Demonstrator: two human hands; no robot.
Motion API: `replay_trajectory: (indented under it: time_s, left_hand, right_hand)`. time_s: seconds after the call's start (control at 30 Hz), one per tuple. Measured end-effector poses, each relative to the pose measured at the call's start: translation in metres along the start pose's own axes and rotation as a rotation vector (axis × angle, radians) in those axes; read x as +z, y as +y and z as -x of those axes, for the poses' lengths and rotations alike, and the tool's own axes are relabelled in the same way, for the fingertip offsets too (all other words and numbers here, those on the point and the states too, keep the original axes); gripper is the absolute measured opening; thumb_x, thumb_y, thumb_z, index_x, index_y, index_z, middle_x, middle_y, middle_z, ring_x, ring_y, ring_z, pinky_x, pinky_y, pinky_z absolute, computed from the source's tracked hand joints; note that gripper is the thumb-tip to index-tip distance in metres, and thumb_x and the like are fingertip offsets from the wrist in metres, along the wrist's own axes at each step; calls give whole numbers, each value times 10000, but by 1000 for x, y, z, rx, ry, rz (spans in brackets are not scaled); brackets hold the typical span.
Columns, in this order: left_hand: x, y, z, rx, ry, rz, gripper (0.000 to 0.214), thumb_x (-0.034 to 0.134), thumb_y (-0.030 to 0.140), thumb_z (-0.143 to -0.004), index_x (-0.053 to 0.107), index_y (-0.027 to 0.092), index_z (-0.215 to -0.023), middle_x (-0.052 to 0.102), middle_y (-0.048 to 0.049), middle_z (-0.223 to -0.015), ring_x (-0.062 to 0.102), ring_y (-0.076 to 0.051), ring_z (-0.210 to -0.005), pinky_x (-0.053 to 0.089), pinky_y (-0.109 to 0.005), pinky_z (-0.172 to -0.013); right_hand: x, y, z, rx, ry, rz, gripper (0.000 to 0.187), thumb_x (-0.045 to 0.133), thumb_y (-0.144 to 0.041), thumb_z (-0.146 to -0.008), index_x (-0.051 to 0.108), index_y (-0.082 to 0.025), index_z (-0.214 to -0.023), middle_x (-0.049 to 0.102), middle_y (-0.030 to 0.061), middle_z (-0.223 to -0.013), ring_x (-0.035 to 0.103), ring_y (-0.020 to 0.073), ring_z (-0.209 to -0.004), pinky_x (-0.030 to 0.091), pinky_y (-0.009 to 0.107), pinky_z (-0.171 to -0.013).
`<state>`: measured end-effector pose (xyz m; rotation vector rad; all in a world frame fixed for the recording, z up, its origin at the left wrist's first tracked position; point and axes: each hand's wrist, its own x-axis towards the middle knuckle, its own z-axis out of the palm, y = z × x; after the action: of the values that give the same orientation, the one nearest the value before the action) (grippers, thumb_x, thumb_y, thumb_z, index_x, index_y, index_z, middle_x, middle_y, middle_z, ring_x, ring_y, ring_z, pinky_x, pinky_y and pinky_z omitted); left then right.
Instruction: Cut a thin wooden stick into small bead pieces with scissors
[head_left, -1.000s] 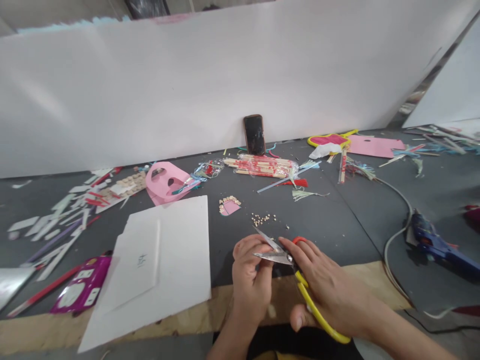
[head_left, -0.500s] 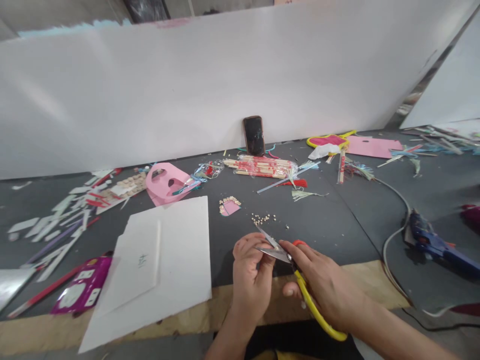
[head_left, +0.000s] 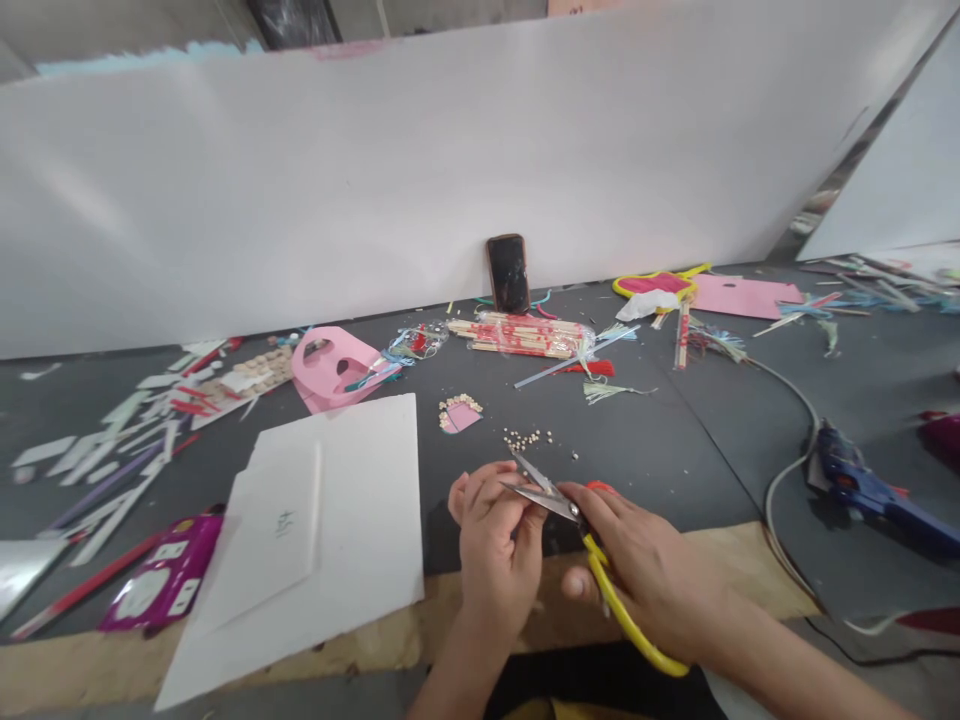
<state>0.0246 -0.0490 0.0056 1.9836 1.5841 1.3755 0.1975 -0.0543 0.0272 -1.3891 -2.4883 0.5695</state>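
Observation:
Yellow-handled scissors are in my right hand, with their blades apart and pointing to the upper left. The blades lie at the fingertips of my left hand, whose fingers are curled and pinched together. Whatever the left fingers hold is too small or too hidden to make out. Just beyond the blade tips is a scatter of small beige bits. A small pink piece, edged with similar beige bits, lies on the dark table farther left.
White foam sheets lie left, beside a purple packet. A pink cut-out, wrapped sticks and a leaning phone stand farther back. On the right lies a blue glue gun with its cable.
My left hand has shifted slightly left, its fingers turned a little. The scissors have moved slightly left with my right hand, blades still apart.

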Motion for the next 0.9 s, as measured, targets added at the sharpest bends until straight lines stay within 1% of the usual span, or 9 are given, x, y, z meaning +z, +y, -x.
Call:
replay_trajectory:
  time_s: [0.13, 0.23, 0.33, 0.53, 0.63, 0.7, 0.8, 0.83, 0.9]
  left_hand:
    - [-2, 2, 0, 36, 15, 7, 167, 546, 154, -853, 667, 241, -778, 703, -12, -866, 594, -241, -991, 345, -463, -942]
    - [-2, 2, 1, -9, -15, 79, 173, 528, 155, -863, 665, 229, -788, 699, -26, -900, 592, -234, -989, 365, -458, -938]
    - [-2, 1, 1, -60, -70, 153, 168, 533, 178, -868, 672, 227, -786, 700, -33, -918, 591, -232, -999, 381, -458, -945]
    - [0, 1, -3, -107, -111, 274, 169, 540, 223, -870, 674, 209, -768, 711, -52, -898, 597, -233, -996, 426, -437, -927]
    - [1, 2, -3, -135, -117, 284, 201, 517, 227, -880, 669, 199, -751, 706, -61, -896, 599, -230, -978, 439, -428, -917]
    - [2, 3, -3, -162, -127, 271, 219, 505, 228, -884, 670, 196, -745, 697, -66, -900, 599, -227, -964, 454, -414, -890]
    - [2, 5, -4, -178, -136, 211, 236, 498, 234, -885, 669, 197, -726, 686, -65, -901, 597, -223, -946, 458, -402, -868]
    - [2, 5, -4, -173, -140, 190, 235, 501, 238, -884, 668, 197, -724, 685, -63, -895, 596, -222, -941, 456, -402, -869]
    - [2, 5, -5, -160, -146, 169, 224, 501, 240, -886, 669, 197, -744, 686, -60, -885, 597, -222, -942, 454, -404, -872]
  right_hand:
    - [-2, -3, 1, -16, 16, 90, 690, 583, -328, -774, 334, -81, -1368, 573, 201, -1193, 536, 337, -1109, 488, 448, -882]
    - [-4, -5, 1, -23, 12, 129, 694, 549, -216, -729, 338, -70, -1374, 568, 200, -1193, 529, 335, -1118, 484, 450, -897]
    - [-6, -5, 1, -26, 10, 137, 682, 521, -180, -711, 358, -71, -1364, 575, 196, -1180, 543, 332, -1094, 488, 458, -891]
    - [-3, -1, 1, -51, 35, 77, 556, 484, -218, -797, 387, -78, -1327, 617, 190, -1106, 597, 314, -998, 508, 430, -829]
    - [1, 0, 1, -43, 49, 54, 448, 422, -227, -855, 408, -115, -1289, 639, 165, -1060, 628, 284, -935, 505, 388, -775]
    - [3, 0, 1, -5, 22, 38, 335, 391, -250, -891, 457, -146, -1202, 672, 126, -954, 658, 250, -810, 493, 332, -678]
    - [5, 1, 0, 81, -50, -5, 197, 373, -295, -924, 502, -185, -1025, 679, 48, -732, 652, 198, -604, 417, 256, -525]
    - [4, 1, 0, 93, -57, -18, 187, 375, -304, -927, 504, -193, -1005, 678, 37, -709, 651, 190, -587, 403, 245, -511]
    - [1, 3, -2, 87, -36, -26, 224, 391, -327, -923, 508, -197, -1062, 702, 57, -789, 675, 194, -660, 422, 242, -543]
